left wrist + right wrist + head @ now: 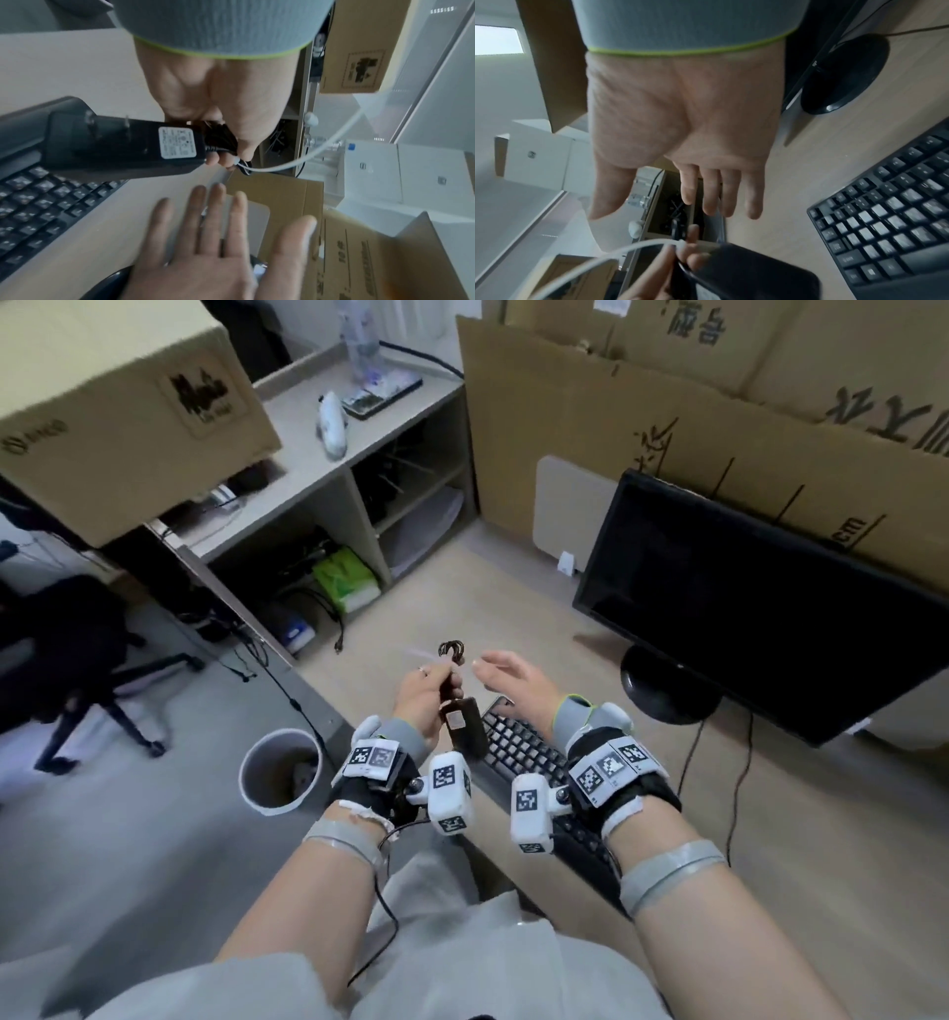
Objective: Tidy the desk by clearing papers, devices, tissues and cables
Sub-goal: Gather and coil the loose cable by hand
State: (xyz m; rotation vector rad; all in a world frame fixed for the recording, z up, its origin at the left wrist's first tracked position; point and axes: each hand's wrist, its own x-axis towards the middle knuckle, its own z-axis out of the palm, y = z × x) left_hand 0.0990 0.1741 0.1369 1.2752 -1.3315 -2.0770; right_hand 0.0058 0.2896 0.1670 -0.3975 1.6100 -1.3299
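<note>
Held up over the pale wooden desk (513,588), the left hand (418,693) is seen gripping a black power adapter with a white label (123,145), its coiled black cord (452,650) bunched above the fingers and a thin white cable (321,146) pinched alongside. Just beside it, the right hand (513,672) is kept spread, fingers straight, nothing grasped, not touching the adapter. Below both, a black keyboard (518,752) is laid on the desk, with a black monitor (760,608) stood to the right and a white wastebasket (280,770) set on the floor at the left
</note>
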